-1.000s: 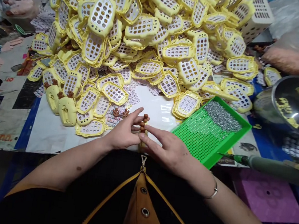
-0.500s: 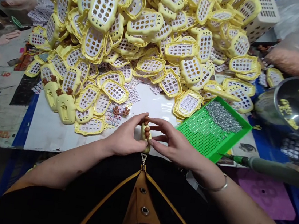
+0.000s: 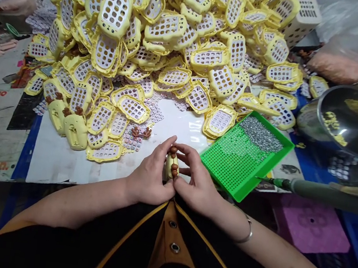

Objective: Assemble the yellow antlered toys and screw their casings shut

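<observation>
Between my two hands, near the table's front edge, a yellow toy phone case (image 3: 170,166) with brown antlers stands on edge, its narrow side towards me. My left hand (image 3: 151,175) grips it from the left, thumb low and fingers at the far end. From the other side my right hand (image 3: 197,181) closes on the same case, its thumb near the lower antler. The faces of the case are hidden by my palms. A loose brown antler piece (image 3: 141,132) lies on the white table sheet (image 3: 59,164) ahead of my left hand.
A large heap of yellow toy shells (image 3: 166,29) fills the back. Two antlered shells (image 3: 76,131) lie at left. On the right are a green tray (image 3: 225,157) of small screws (image 3: 261,135), an electric screwdriver (image 3: 304,188) and a metal bowl (image 3: 332,95).
My view has shifted slightly to the right. Both hands have closed more tightly around the case, with the right thumb moved down to its near end.
</observation>
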Available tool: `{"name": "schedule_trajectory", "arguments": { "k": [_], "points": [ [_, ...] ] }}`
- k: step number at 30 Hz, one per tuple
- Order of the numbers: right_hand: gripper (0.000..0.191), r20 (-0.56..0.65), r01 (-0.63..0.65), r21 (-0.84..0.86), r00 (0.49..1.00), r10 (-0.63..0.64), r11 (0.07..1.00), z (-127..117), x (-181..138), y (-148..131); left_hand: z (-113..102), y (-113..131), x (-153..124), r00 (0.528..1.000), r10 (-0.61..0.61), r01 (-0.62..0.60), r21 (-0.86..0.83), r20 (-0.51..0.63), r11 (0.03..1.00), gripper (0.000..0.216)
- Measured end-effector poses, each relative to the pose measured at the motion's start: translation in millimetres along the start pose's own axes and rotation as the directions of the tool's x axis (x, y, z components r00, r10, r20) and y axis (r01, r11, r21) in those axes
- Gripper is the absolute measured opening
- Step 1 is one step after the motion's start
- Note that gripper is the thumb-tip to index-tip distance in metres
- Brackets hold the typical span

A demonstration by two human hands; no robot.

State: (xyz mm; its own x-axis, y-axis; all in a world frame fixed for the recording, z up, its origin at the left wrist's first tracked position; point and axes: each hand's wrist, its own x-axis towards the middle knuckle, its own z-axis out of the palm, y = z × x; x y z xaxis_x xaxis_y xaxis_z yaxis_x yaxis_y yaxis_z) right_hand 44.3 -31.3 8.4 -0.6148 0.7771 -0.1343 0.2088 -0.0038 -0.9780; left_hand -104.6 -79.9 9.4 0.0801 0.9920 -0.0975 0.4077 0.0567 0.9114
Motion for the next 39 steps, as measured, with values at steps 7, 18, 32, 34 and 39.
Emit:
{"name": "schedule_trajectory", "arguments": {
  "k": [7, 18, 32, 34, 39],
  "points": [
    [0.070, -0.041, -0.029, 0.015, 0.999, 0.030, 0.999, 7.1, -9.9, 2.5, 2.2, 1.9, -10.5, 0.999, 0.043, -0.043, 0.029, 0.024, 0.999, 0.099],
    [0.060, 0.018, 0.437, -0.358, 0.887, -0.461, 0.825, -17.5, -10.6, 24.0, -11.4, -7.8, 13.2, 0.990, -0.098, 0.129, -0.370, 0.102, 0.920, 0.101],
    [0.045, 0.313, 0.186, -0.430, 0.948, -0.048, 0.883, -24.7, 17.5, -0.7, -7.7, -9.4, 19.8, 0.927, -0.375, 0.329, -0.440, -0.019, 0.836, 0.088],
    [0.051, 0.350, 0.162, -0.443, 0.937, 0.003, 0.882, -25.8, 22.5, -0.4, -7.3, -9.3, 19.5, 0.933, -0.360, 0.321, -0.487, 0.014, 0.812, 0.094],
    [0.057, 0.446, 0.161, -0.406, 0.894, 0.042, 0.899, -31.6, 27.8, 3.9, -9.0, -14.4, 17.4, 0.949, -0.300, 0.304, -0.523, 0.096, 0.796, 0.105]
  ]
}}
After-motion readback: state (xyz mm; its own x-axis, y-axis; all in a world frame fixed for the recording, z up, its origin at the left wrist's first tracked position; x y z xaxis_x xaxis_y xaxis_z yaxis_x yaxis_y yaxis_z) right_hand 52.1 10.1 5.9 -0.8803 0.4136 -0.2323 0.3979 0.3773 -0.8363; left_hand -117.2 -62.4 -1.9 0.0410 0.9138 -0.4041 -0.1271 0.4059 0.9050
